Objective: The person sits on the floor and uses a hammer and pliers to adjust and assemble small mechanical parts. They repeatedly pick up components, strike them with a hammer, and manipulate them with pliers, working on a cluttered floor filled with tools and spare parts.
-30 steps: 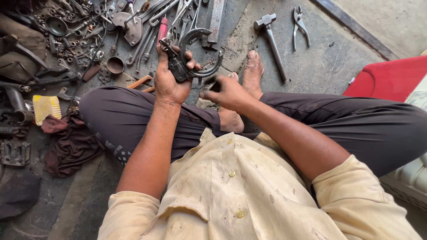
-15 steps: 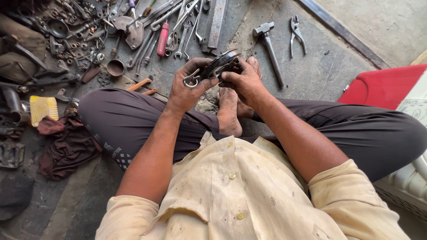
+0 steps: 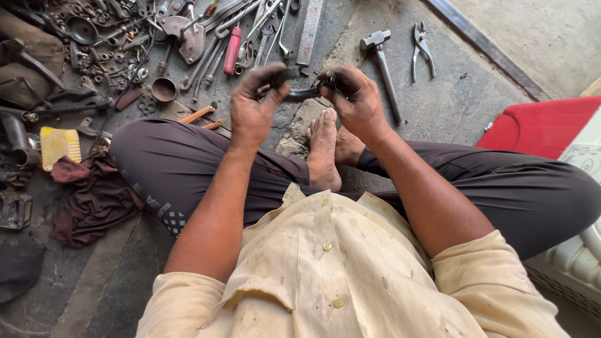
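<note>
Centrally, both hands were raised above the crossed legs and bare foot (image 3: 323,147) of a person seated on the concrete floor (image 3: 457,106). The left hand (image 3: 251,109) was closed on one end of a small dark metal part (image 3: 305,86), thumb and forefinger pinched around it. The right hand (image 3: 355,100) was clamped on the opposite end, fingers curled over it. The part spanned the gap between the two hands, held clear of the floor; its exact shape could not be made out.

Beyond the right hand, a hammer (image 3: 383,69) lay on the floor, with a pair of pliers (image 3: 421,45) just beside it. Beyond the left hand lay a red-handled screwdriver (image 3: 231,51) among scattered wrenches (image 3: 263,28). A small metal cup (image 3: 164,89) stood near the left knee. A dark red rag (image 3: 94,194) lay at far left, and a red cushion (image 3: 538,125) at far right.
</note>
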Demonstrator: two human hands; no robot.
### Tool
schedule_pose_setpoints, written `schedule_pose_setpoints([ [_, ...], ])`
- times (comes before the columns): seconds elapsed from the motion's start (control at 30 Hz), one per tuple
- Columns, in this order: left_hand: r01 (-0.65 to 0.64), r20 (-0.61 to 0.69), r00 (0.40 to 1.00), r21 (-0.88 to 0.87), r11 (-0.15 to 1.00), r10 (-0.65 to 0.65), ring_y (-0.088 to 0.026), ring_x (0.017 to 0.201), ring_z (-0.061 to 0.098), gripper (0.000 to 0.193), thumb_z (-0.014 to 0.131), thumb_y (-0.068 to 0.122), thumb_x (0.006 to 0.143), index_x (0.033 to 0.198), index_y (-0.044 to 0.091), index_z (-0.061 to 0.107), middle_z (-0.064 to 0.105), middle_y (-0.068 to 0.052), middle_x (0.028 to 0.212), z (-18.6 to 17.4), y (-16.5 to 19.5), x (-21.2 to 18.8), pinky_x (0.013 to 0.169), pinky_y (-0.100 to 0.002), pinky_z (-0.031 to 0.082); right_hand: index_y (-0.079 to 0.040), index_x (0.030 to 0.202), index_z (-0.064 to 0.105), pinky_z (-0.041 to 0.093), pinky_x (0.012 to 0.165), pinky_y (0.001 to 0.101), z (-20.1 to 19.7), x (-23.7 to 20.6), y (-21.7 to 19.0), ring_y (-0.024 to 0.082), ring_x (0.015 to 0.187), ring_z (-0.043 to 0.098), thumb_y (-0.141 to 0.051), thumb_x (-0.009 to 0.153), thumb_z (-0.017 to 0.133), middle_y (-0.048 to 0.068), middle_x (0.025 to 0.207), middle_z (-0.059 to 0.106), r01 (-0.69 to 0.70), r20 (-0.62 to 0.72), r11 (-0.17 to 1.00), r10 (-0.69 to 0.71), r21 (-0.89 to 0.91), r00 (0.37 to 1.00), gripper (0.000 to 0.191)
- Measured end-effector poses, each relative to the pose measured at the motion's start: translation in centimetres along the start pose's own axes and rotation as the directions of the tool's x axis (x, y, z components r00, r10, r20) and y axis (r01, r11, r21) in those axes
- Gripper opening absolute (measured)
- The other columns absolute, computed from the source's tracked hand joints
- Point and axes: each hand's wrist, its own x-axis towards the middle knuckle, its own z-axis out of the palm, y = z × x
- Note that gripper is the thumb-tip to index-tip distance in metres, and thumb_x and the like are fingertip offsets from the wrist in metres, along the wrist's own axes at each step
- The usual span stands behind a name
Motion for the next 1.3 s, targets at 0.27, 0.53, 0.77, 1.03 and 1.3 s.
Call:
schedule_pose_setpoints([
  [0.27, 0.133, 0.126, 0.985, -0.123, 0.983, -0.118, -0.01, 0.096, 0.072, 0.043, 0.068, 0.04, 0.102, 0.132, 0.009, 0.064, 0.075, -0.002, 0.098, -0.5, 0.5, -0.2, 0.087, -0.026, 0.06, -0.004, 0.124, 0.067, 0.058, 0.095, 0.0304, -0.5, 0.5, -3.6, 0.016, 0.105, 0.071, -0.008, 0.102, 0.071, 0.009, 0.112, 0.07, 0.009, 0.142, 0.997, -0.02, 0.077, 0.99, 0.023],
  [0.53, 0.303, 0.233, 0.931, -0.066, 0.951, -0.281, -0.009, 0.075, 0.067, 0.062, 0.05, 0.063, 0.102, 0.11, 0.005, 0.067, 0.067, -0.002, 0.079, -0.9, 1.2, -0.1, 0.071, -0.024, 0.055, -0.003, 0.124, 0.06, 0.054, 0.082, 0.0376, -0.5, 0.0, -5.7, 0.023, 0.09, 0.065, -0.01, 0.089, 0.063, 0.013, 0.098, 0.063, 0.065, 0.288, 0.992, -0.03, -0.111, 0.957, 0.036],
  [0.77, 0.466, 0.334, 0.849, -0.105, 0.879, -0.41, -0.009, 0.073, 0.066, 0.059, 0.051, 0.062, 0.102, 0.101, 0.005, 0.066, 0.066, -0.001, 0.082, -1.8, 0.9, -0.1, 0.07, -0.025, 0.055, -0.005, 0.12, 0.057, 0.05, 0.09, 0.0427, 0.7, -1.1, -6.8, 0.031, 0.095, 0.066, -0.008, 0.091, 0.06, 0.013, 0.1, 0.06, 0.201, 0.304, 0.957, -0.133, -0.207, 0.943, 0.03],
  [1.03, 0.515, 0.315, 0.809, 0.025, 0.857, -0.496, -0.009, 0.066, 0.062, 0.059, 0.054, 0.062, 0.098, 0.096, 0.005, 0.067, 0.066, -0.001, 0.078, -1.6, -1.6, -0.5, 0.062, -0.026, 0.053, -0.01, 0.103, 0.057, 0.025, 0.092, 0.0747, 2.4, -2.6, -4.2, 0.03, 0.086, 0.067, -0.024, 0.09, 0.074, 0.006, 0.086, 0.064, 0.308, 0.277, 0.795, -0.184, -0.523, 0.943, 0.026],
  [1.3, 0.626, 0.164, 0.777, -0.302, 0.719, -0.608, -0.017, 0.064, 0.07, 0.049, 0.061, 0.052, 0.097, 0.106, 0.003, 0.065, 0.069, -0.005, 0.081, -0.4, -4.7, 0.3, 0.059, -0.032, 0.06, -0.007, 0.132, 0.062, 0.06, 0.071, 0.036, 0.8, 1.4, 1.9, 0.019, 0.081, 0.073, -0.022, 0.106, 0.052, 0.011, 0.096, 0.075, -0.575, 0.196, 0.672, 0.556, 0.466, 0.808, 0.031],
])
